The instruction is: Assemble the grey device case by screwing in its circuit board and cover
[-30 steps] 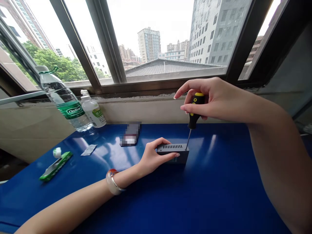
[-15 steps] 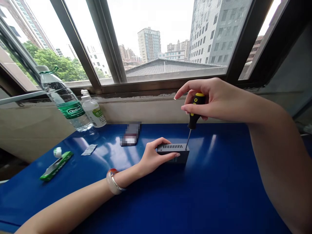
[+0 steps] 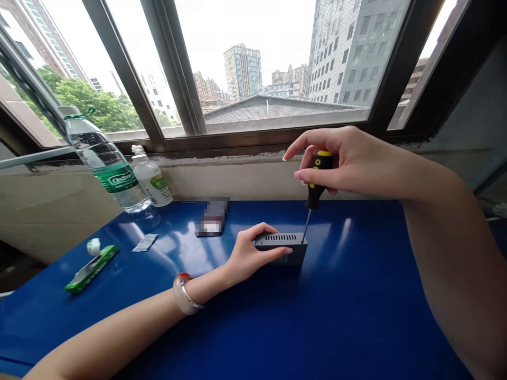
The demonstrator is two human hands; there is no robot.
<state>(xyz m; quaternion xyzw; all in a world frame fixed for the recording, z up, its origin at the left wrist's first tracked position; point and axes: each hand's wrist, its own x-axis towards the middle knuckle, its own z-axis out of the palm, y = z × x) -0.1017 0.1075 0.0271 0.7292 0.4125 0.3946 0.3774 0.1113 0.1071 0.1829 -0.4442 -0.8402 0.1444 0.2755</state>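
Observation:
A small dark grey metal box point(image 3: 282, 244) with a row of vent slots stands on its side on the blue table point(image 3: 317, 322). My left hand point(image 3: 249, 257) grips its left end, thumb behind and fingers along the front. My right hand point(image 3: 340, 161) is closed round the black and yellow handle of a screwdriver point(image 3: 315, 192), held nearly upright. The screwdriver's tip rests on the box's top face near its right end.
A large water bottle point(image 3: 105, 166) and a smaller white bottle point(image 3: 152, 182) stand at the back left by the window sill. A blurred dark flat object point(image 3: 213, 217), a small packet point(image 3: 144, 243), a green pack point(image 3: 90, 269) and a white cap point(image 3: 92, 247) lie on the left.

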